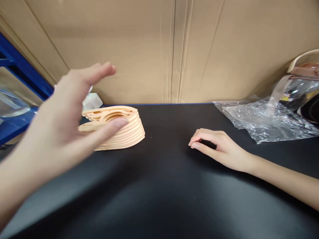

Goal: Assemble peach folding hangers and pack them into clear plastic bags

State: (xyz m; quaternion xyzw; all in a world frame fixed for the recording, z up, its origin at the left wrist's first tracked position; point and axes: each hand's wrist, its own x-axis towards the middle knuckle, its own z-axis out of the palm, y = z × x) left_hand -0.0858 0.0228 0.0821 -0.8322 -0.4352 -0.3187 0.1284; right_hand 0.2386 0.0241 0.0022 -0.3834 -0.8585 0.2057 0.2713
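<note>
My left hand (67,116) is raised close to the camera, thumb and fingers spread wide, with nothing held in it. Behind it on the black table lies a stack of peach-coloured flat plastic pieces (122,134) that look like clothes hangers. The hand and thumb hide the stack's left side, and I cannot tell whether they touch it. To the right, my right hand (221,147) rests low over the table, its fingers curled and the thumb tip meeting them. No object shows in that closed hand.
Crumpled clear plastic wrap (261,119) lies at the right, beside a transparent bag (299,89) with a pale handle. Cardboard (124,49) stands along the back edge of the table (169,199). A blue metal frame (22,66) rises at the left. Something white and crumpled (92,100) sits behind the stack.
</note>
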